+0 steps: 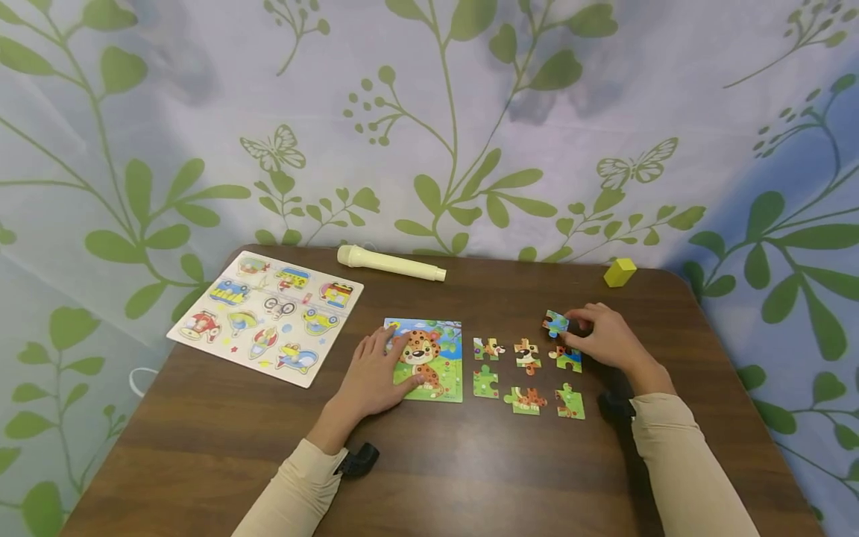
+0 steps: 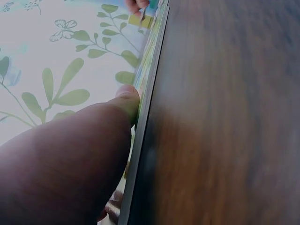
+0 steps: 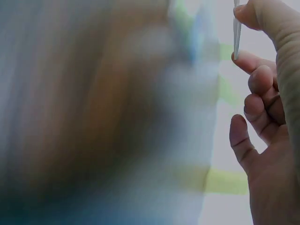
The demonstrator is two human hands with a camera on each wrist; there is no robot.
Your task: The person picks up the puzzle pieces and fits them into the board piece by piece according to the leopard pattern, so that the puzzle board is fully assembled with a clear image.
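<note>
My left hand (image 1: 376,373) rests with its fingers spread on a square leopard puzzle board (image 1: 448,365). Its thumb lies on the board's face, also seen edge-on in the left wrist view. Between thumb and forefinger my right hand (image 1: 607,341) pinches a blue and green jigsaw piece (image 1: 554,324), held at the far right of the loose pieces. Only the thin edge of that piece shows in the right wrist view. Several loose jigsaw pieces (image 1: 526,400) lie apart in rough rows between the hands, one of them (image 1: 570,360) just below the pinched piece.
At the left lies a pale board of vehicle pictures (image 1: 231,312). A cream toy microphone (image 1: 396,264) is by the table's back edge, and a yellow block (image 1: 620,273) stands at the back right. A leaf-patterned curtain (image 1: 429,112) hangs behind the brown table (image 1: 470,477).
</note>
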